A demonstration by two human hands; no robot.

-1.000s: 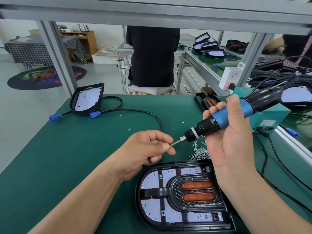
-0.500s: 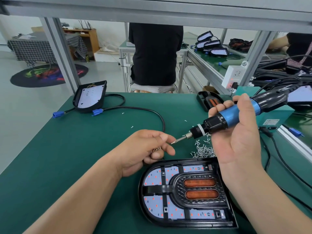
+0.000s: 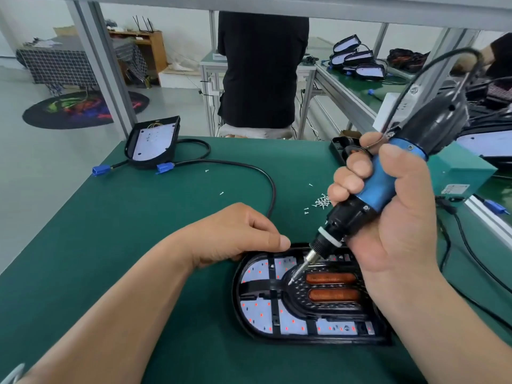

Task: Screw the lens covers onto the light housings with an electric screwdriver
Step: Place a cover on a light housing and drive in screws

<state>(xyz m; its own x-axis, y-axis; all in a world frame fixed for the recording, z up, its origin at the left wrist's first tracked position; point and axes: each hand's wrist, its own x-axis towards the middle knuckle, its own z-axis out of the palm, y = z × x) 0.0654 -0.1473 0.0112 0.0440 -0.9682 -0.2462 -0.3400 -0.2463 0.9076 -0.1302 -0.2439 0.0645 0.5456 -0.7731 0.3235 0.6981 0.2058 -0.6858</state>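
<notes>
A black light housing [image 3: 243, 306] with white LED panels and a dark lens cover [image 3: 302, 303] over two orange strips lies on the green mat in front of me. My right hand [image 3: 399, 231] grips the blue-and-black electric screwdriver [image 3: 382, 187], tilted steeply, its bit tip down on the lens cover's upper left edge. My left hand [image 3: 235, 235] rests at the housing's top left rim with fingers curled under and the thumb stretched along the rim. A small heap of loose screws [image 3: 322, 202] lies behind the screwdriver.
A second housing [image 3: 152, 142] with black cable [image 3: 249, 167] and blue connectors lies at the mat's far left. A teal box [image 3: 460, 173] stands at the right edge, with cables trailing past it. A person in black sits beyond the table. More housings are stacked on the far bench.
The screwdriver swung from nearly level in the air down onto the lens cover. My left hand let go of the bit tip and dropped to the housing's rim.
</notes>
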